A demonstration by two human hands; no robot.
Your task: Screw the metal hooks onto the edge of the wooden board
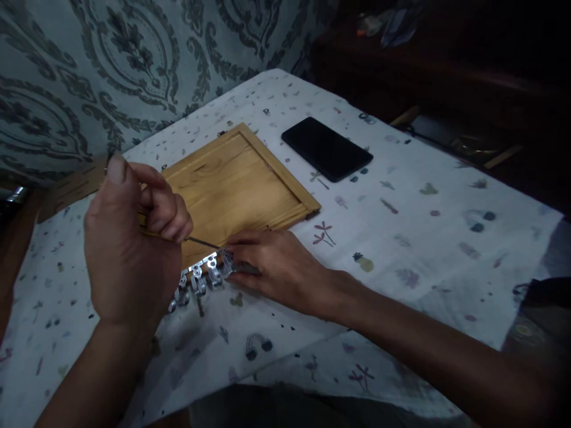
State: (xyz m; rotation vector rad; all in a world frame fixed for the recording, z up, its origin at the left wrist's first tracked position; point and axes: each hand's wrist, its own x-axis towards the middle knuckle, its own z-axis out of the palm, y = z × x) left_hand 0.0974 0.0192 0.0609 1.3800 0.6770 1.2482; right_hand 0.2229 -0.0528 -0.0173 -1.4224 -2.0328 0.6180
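Here, lower left of centre, the hooked metal strip [214,271] lies along the wooden panel [232,184]; my right fingers [245,254] pinch its end, apparently steadying it for the screwdriver [203,243] that my left fingers [167,217] close around tightly.

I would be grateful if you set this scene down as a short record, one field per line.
Left hand: grips a thin-shafted tool
Right hand: fingers at the row of metal fittings
Tool tip: beside the right fingertips; exact contact unclear
Board: wooden, with a raised border, lying on a patterned cloth
Phone: dark, face bare, on the cloth, apart from the board
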